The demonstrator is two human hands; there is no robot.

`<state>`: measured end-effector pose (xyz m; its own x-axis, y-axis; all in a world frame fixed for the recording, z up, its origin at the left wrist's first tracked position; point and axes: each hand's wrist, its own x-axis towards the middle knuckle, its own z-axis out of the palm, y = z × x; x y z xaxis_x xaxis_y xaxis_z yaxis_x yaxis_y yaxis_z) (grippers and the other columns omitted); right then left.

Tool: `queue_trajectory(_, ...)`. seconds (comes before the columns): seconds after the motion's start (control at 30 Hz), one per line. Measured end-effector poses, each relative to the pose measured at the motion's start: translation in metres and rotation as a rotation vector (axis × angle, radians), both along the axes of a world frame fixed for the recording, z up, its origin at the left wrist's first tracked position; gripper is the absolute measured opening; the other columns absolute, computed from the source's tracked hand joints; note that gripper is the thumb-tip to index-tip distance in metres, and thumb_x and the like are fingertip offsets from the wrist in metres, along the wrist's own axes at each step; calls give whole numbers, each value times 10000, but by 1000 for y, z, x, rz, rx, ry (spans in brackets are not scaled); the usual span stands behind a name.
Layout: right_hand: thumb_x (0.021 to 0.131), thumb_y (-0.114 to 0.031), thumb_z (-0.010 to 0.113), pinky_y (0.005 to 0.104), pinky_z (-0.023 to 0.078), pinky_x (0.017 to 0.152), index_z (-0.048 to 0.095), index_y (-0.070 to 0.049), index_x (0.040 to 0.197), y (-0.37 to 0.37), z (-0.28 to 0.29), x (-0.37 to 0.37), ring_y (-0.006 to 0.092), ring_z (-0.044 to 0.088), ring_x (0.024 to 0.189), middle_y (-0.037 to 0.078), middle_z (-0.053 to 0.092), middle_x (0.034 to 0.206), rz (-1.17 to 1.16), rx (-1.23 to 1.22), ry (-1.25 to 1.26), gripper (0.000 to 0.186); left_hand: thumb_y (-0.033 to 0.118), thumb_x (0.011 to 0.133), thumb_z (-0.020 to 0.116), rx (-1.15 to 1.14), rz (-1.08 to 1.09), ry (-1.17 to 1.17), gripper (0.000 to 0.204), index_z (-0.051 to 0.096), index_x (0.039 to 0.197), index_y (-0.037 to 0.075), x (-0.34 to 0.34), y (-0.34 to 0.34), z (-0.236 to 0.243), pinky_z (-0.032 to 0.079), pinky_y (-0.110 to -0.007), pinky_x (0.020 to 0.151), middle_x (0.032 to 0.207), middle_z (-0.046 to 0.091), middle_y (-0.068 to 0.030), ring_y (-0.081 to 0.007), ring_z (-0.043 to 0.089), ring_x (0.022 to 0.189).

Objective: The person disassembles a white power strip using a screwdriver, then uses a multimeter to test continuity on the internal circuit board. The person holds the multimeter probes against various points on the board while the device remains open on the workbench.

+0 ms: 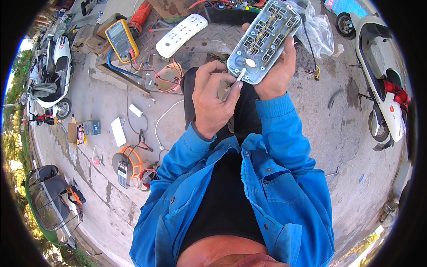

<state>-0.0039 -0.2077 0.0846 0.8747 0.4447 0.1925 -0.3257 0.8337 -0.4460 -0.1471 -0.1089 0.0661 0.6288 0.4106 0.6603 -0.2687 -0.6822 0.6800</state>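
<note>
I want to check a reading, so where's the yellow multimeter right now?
In the head view, the yellow multimeter is at the upper left, left of the white socket-strip cover and up-left of the left hand.

From where I'm standing, the floor (320, 138) is grey concrete, cracked and stained, with things strewn around an orange-rimmed reel (131, 162). Just beyond the reel, a little to its left, lies a flat white panel (118, 131); farther beyond is a small white block (135, 110). A white corded plug (161, 147) lies to the reel's right. Off to the reel's left sit a purple-printed box (81, 133) and a grey-blue carton (92, 127). A white scooter (62, 55) stands well beyond and left of it, another white scooter (378, 82) far to its right.
</note>
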Motion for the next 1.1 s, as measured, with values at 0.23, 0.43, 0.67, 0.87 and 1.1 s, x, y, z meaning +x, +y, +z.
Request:
queue_trajectory(0.23,1198,-566,340,480,634,1075,568,-24,1622,-2,-1,4,381,756,1257,336,709,1465,-64,-160,49,725,-8,850,913,-25,-49,0,296,727,1077,30,0,-4,7,599,-384,832,1210,701,-152,-287,735,972)
queue_trajectory(0.43,1202,-556,311,485,620,1103,569,-9,1618,-6,-15,15,391,751,1267,336,710,1467,183,175,119,734,10,874,909,-155,-54,32,375,747,1208,63,0,-11,10,605,-354,766,1247,661,-134,-245,737,944)
queue_trajectory(0.67,1205,-552,296,497,614,1108,583,-10,1601,-6,-16,17,387,753,1257,327,722,1447,224,195,107,730,33,930,869,-35,-92,109,430,772,1342,115,-1,-9,18,619,-357,730,1305,594,-132,-232,721,948)
queue_trajectory(0.87,1210,-524,291,511,619,1088,606,-3,1560,0,-2,6,383,757,1235,300,750,1396,-23,-188,159,702,8,958,832,-121,-144,176,351,761,1291,92,0,-6,25,599,-319,719,1294,548,-128,-194,691,909)
queue_trajectory(1.1,1231,-475,326,511,646,1089,594,-9,1589,2,-11,7,396,770,1252,319,736,1431,-5,-204,219,646,-57,985,782,-346,-296,237,298,724,1261,41,4,3,22,585,-275,736,1284,461,-101,-153,666,960)
